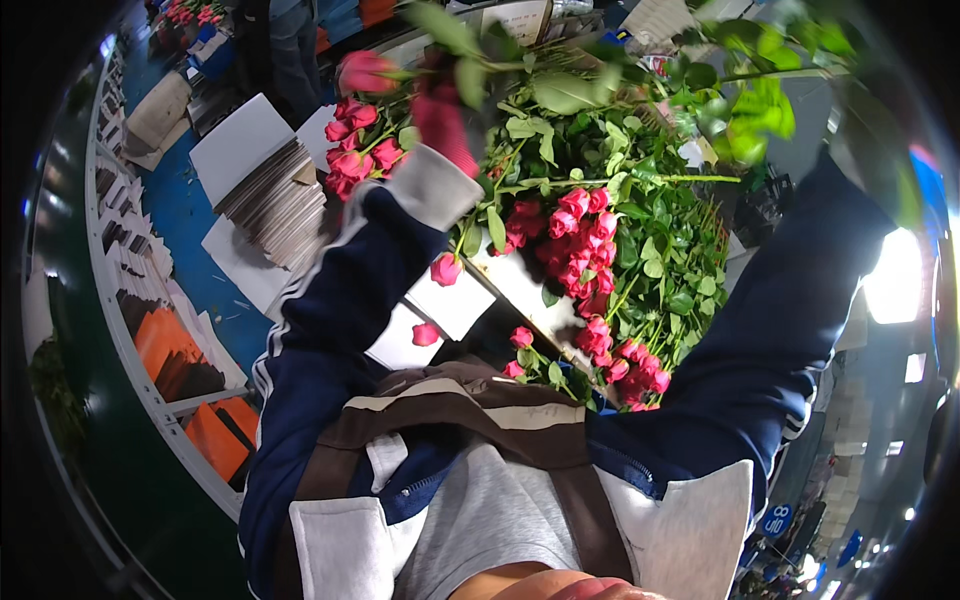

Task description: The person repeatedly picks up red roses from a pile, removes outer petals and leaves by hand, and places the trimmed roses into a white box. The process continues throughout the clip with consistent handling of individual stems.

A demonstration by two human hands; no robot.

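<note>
My left hand [444,124], in a red knitted glove, is blurred and closed around a rose stem. That stem's pink rose [367,72] points left, and its leaves [574,88] blur across the top. The sleeve of my right arm [795,277] reaches up to the right; my right hand is lost among blurred leaves at the sleeve's end, so its fingers cannot be made out. Between the arms lies a large heap of pink roses [577,247] with green leafy stems [675,262]. Another bunch of pink roses [352,154] lies beyond my left cuff.
Stacked paper sheets [277,202] stand left of my left arm. One loose rose head [426,334] lies on white paper [397,337]. A metal-framed rack [161,405] holding papers and orange sheets runs along the left. A person's legs [295,56] show at the top.
</note>
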